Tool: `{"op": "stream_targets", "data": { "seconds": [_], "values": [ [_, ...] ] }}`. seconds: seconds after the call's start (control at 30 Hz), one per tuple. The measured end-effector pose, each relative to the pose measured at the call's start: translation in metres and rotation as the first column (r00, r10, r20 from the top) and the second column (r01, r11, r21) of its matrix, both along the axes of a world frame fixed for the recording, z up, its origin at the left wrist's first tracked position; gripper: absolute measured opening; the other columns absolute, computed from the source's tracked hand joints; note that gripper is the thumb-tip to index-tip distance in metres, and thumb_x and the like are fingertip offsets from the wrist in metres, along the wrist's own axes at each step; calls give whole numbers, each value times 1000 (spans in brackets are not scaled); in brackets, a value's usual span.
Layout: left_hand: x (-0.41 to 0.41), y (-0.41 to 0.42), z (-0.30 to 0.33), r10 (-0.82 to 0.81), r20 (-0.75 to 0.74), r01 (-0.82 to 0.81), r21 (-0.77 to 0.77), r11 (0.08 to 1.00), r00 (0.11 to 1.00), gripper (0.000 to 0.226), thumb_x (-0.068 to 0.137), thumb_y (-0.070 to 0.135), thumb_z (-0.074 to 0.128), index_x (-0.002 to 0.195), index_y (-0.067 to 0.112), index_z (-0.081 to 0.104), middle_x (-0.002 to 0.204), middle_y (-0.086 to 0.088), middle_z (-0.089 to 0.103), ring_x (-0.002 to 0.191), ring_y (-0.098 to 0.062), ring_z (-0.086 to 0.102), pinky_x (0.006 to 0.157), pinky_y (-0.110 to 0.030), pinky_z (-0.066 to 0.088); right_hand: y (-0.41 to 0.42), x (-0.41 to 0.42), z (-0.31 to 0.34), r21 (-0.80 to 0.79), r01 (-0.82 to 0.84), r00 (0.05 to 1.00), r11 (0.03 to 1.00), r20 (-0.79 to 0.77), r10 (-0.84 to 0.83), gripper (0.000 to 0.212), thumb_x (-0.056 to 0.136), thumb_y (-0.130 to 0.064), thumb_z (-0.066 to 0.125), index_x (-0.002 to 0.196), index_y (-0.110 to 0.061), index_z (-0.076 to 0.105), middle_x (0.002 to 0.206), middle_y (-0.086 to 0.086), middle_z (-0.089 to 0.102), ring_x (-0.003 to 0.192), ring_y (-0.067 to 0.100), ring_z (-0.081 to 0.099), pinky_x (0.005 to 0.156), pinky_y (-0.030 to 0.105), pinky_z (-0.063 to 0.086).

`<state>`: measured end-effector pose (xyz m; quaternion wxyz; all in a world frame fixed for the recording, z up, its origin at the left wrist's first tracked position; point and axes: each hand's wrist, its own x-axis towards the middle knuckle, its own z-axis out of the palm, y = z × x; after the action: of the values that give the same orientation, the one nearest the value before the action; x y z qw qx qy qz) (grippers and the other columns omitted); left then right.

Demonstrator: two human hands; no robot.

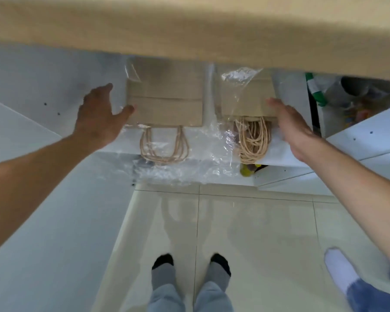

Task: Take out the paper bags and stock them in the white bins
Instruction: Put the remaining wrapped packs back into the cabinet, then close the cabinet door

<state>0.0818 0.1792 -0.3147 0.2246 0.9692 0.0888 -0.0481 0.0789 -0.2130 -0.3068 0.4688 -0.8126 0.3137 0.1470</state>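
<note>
Two stacks of brown paper bags, the left stack (164,102) at eleven o'clock and the right stack (248,97) at one o'clock, lie in torn clear plastic wrap (189,163) under the table (189,25). Left hand (97,115) and right hand (291,129) flank them, fingers spread wide, holding nothing. No white bin is identifiable; judging by this, stocking has hardly begun.

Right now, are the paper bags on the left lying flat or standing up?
Lying flat. The left stack of paper bags lies folded on the white shelf, its twine handles hanging past the front edge.
</note>
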Motion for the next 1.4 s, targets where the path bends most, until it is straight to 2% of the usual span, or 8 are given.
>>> {"op": "stream_targets", "data": {
  "seconds": [0.1, 0.23, 0.4, 0.57, 0.73, 0.9, 1.13, 1.4],
  "values": [
    [-35, -5, 28, -82, -1, 82, 47, 996, 997, 73, 99, 47, 58, 155, 5, 36, 158, -19, 40, 147, -36, 35, 120, -44, 25, 14, -36, 21, -226, -39, 999, 973, -5, 39, 85, 97, -69, 38, 165, -26, 10, 171, 7, 20, 153, 33, 28, 120, 49, 26],
    [-81, -15, 73, -94, -123, 97, 19, 995, 988, 71, 98, 47, 59, 153, 8, 39, 161, -17, 36, 148, -33, 34, 119, -43, 28, 37, -91, 61, -312, -275, 959, 909, -16, 284, 86, 100, -56, 50, 165, -21, 5, 172, 10, 14, 157, 30, 18, 126, 49, 20],
    [-135, -33, 143, -145, -177, 150, 19, 988, 974, 65, 97, 52, 57, 147, 12, 47, 158, -14, 40, 144, -32, 39, 114, -46, 35, 62, -132, 134, -225, -632, 774, 742, -141, 617, 80, 96, -49, 58, 163, -27, 21, 171, 1, 20, 157, 21, 16, 127, 41, 19],
    [-162, -38, 217, -176, -155, 178, 1, 984, 972, 61, 96, 55, 56, 142, 15, 49, 145, -8, 52, 132, -29, 49, 102, -45, 45, 84, -148, 206, -226, -687, 723, 691, -108, 683, 73, 93, -52, 54, 159, -36, 28, 168, -2, 29, 154, 21, 27, 121, 39, 27],
    [-190, -15, 276, -182, -75, 186, 54, 981, 980, 61, 97, 52, 56, 144, 13, 48, 146, -7, 51, 136, -27, 46, 110, -42, 38, 118, -154, 264, -274, -754, 636, 597, -79, 767, 67, 94, -52, 51, 157, -38, 33, 165, -3, 35, 150, 21, 36, 120, 45, 35],
    [-232, 28, 305, -78, -4, 78, 86, 993, 997, 59, 97, 52, 55, 142, 15, 50, 150, -5, 49, 138, -25, 45, 112, -40, 39, 175, -152, 305, -367, -859, 402, 357, -50, 914, 56, 100, -44, 51, 153, -33, 39, 158, -2, 44, 142, 22, 45, 109, 41, 43],
    [-316, 100, 308, 194, -20, -191, 80, 978, 981, 54, 99, 52, 51, 140, 16, 51, 145, -8, 55, 136, -27, 48, 111, -40, 40, 275, -147, 324, -506, -858, 77, 88, 44, 996, 51, 100, -31, 56, 150, -25, 48, 152, 1, 50, 139, 21, 47, 115, 38, 40],
    [-413, 127, 299, 610, -110, -609, 43, 792, 785, 47, 109, 44, 31, 139, 14, 52, 142, -9, 57, 133, -27, 51, 111, -43, 41, 366, -151, 316, -564, -791, -317, -238, 46, 947, 57, 100, -31, 59, 154, -21, 44, 151, 3, 52, 140, 21, 47, 115, 39, 39]
  ]
}}
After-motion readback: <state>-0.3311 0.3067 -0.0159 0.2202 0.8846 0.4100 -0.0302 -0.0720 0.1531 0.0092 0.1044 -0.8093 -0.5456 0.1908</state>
